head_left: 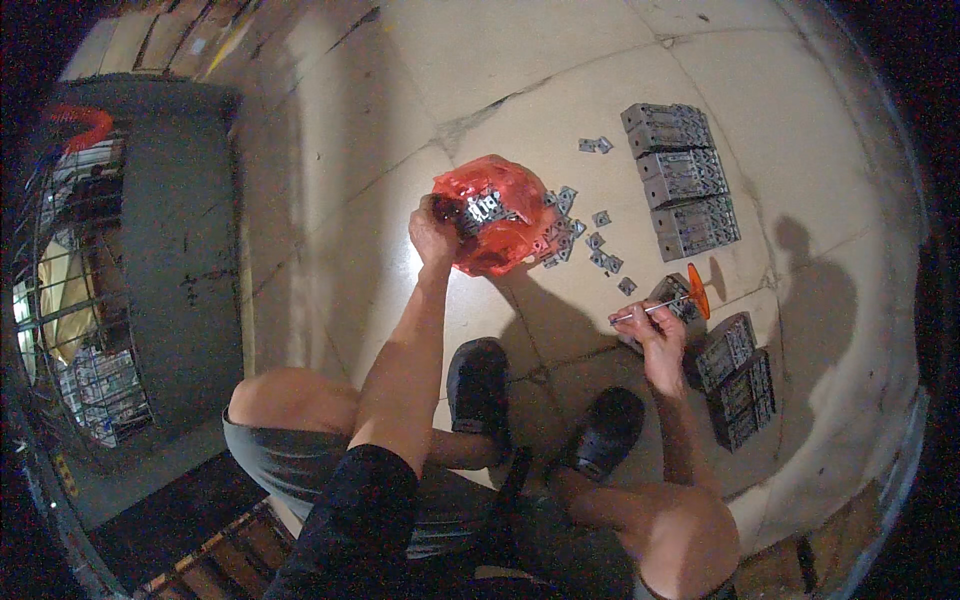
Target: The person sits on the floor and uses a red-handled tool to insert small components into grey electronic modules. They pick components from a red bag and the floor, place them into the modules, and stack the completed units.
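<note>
At the left side of a red plastic bag [492, 172], my left hand [434, 236] is closed on the bag's edge; its fingertips are partly hidden by the dark folds there. Inside the bag lie several shiny metal pieces [486, 207]. More small flat grey metal plates [566, 230] with holes spill out of its right side onto the floor. Farther right, my right hand [652, 335] grips the thin metal shaft of a T-handle driver, whose orange handle [698, 291] points up and away. A grey metal block [672, 291] lies just beyond that hand, partly covered by it.
Rows of grey metal blocks [690, 180] stand at the far right, and two more block groups [735, 380] lie nearer, right of my forearm. Two loose plates [595, 146] sit beyond the bag. A wire-mesh cage [95, 330] with items inside stands left. My shoes [478, 385] rest on the tiled floor.
</note>
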`<move>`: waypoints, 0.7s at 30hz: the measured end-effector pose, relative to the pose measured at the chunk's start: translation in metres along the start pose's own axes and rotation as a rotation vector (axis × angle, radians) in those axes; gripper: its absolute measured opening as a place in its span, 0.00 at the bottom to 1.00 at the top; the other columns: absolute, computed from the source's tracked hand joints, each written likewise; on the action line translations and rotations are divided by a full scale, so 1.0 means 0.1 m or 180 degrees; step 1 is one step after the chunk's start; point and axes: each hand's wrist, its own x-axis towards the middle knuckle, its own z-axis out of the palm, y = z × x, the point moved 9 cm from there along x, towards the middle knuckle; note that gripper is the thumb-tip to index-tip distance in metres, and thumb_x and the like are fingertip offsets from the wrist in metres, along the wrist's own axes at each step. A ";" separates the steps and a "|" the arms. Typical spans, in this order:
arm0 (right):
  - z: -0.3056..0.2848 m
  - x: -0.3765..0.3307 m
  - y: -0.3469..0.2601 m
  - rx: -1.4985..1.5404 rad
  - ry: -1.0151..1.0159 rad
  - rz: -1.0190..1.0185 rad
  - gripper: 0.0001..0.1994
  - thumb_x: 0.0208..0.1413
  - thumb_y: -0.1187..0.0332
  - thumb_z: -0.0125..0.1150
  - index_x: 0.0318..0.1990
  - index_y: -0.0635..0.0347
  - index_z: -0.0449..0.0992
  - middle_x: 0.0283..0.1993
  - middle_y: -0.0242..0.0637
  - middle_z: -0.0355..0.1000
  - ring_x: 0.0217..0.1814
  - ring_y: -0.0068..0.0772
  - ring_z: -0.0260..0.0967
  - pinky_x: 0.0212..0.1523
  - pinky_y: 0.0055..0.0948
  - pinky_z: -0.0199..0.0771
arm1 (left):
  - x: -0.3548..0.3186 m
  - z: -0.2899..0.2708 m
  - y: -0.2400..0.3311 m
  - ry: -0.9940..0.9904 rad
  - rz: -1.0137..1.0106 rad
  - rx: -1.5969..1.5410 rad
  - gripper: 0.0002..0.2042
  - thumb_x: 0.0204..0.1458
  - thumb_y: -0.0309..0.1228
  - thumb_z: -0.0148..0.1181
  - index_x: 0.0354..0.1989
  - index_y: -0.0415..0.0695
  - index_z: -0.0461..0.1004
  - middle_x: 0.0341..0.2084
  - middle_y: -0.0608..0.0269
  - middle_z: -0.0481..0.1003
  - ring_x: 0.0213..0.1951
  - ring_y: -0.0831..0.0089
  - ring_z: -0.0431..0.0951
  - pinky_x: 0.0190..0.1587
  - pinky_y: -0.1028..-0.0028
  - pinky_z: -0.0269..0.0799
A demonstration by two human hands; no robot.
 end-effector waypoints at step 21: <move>0.05 -0.08 -0.09 0.0000 0.0013 -0.0117 0.10 0.70 0.68 0.57 0.42 0.68 0.79 0.40 0.40 0.80 0.44 0.35 0.82 0.50 0.32 0.83 | -0.37 0.03 0.00 -0.0014 -0.0852 -0.0944 0.18 0.41 0.23 0.75 0.44 0.41 0.82 0.34 0.60 0.84 0.36 0.68 0.84 0.43 0.67 0.79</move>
